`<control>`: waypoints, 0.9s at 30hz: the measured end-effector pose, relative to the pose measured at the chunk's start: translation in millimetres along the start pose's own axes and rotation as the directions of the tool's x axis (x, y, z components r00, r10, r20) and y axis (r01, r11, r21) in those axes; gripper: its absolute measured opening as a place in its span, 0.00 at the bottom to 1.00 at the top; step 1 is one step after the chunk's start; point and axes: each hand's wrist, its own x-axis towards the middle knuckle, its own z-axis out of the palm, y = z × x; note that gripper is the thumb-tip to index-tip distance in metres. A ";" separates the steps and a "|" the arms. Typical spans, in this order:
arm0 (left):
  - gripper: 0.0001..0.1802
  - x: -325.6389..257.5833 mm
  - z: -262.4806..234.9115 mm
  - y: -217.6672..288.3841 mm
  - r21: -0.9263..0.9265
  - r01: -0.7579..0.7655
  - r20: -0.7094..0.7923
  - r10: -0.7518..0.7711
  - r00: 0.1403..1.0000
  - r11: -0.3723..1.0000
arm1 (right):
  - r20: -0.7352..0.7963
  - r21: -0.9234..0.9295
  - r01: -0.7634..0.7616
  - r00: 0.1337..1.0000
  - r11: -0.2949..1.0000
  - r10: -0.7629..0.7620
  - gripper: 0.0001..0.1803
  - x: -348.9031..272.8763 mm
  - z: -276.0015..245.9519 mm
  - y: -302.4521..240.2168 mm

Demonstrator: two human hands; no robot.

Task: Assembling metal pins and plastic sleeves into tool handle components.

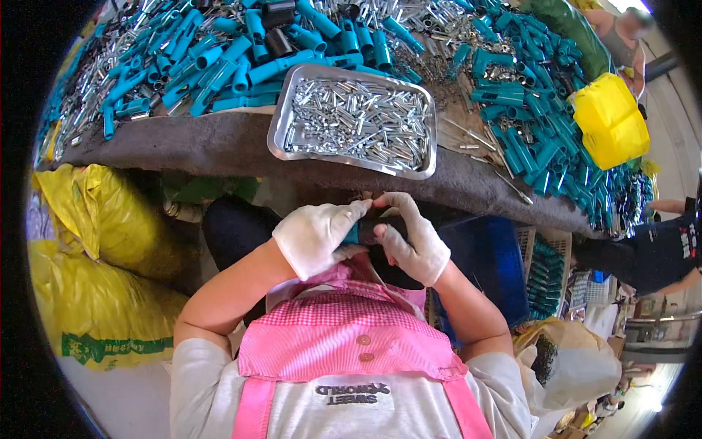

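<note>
At far left, low beside the table: yellow sacks [95,293], grouped close together, probably to keep bulk off the work surface. Above, on the brown table cover [190,143]: heaped teal tubes [219,73] with loose metal parts among them, apparently piled for picking within arm's length.

At centre, in front of the lap and below the table's near edge: dark piece [368,230] with teal showing at its left side, held between both hands close to the body, presumably for steadiness and a clear view. Left hand [322,234], gloved in white: closed on the left side of the piece, seemingly as a support; exact fingertip contact hidden. Metal tray [281,121] of small shiny pins, set at the table edge just beyond the hands, likely for short reach. Right hand [417,245], also gloved: curled around the right side, thumb towards the body, fingers opposite, seemingly for fine control.

Further right: blue bin [482,256], standing beside the right forearm, then teal parts [526,139] heaped on the table. At far right: yellow container [613,121], resting against that heap.
</note>
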 end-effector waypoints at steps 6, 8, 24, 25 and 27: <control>0.28 -12.4 -1.2 3.8 0.100 0.131 -0.024 -0.129 0.991 0.986 | 0.099 0.047 -0.224 0.971 0.974 0.218 0.20 22.8 14.6 6.7; 0.27 -26.1 -9.2 -3.8 0.105 0.160 0.022 -0.163 0.986 0.982 | 0.159 -0.013 -0.158 0.974 0.987 0.158 0.21 29.7 24.9 2.6; 0.26 -201.6 -50.0 -33.2 -0.312 0.620 -0.625 -0.647 0.436 0.720 | 0.618 -0.494 0.381 0.786 0.782 0.008 0.15 146.0 112.9 -109.8; 0.26 -210.7 -56.5 -29.8 -0.396 0.644 -0.580 -0.722 0.378 0.655 | 0.675 -0.488 0.478 0.738 0.730 -0.031 0.15 153.8 126.8 -112.9; 0.27 -231.1 -59.2 -29.9 -0.457 0.645 -0.567 -0.759 0.320 0.613 | 0.760 -0.485 0.601 0.649 0.636 -0.034 0.16 173.1 157.3 -111.8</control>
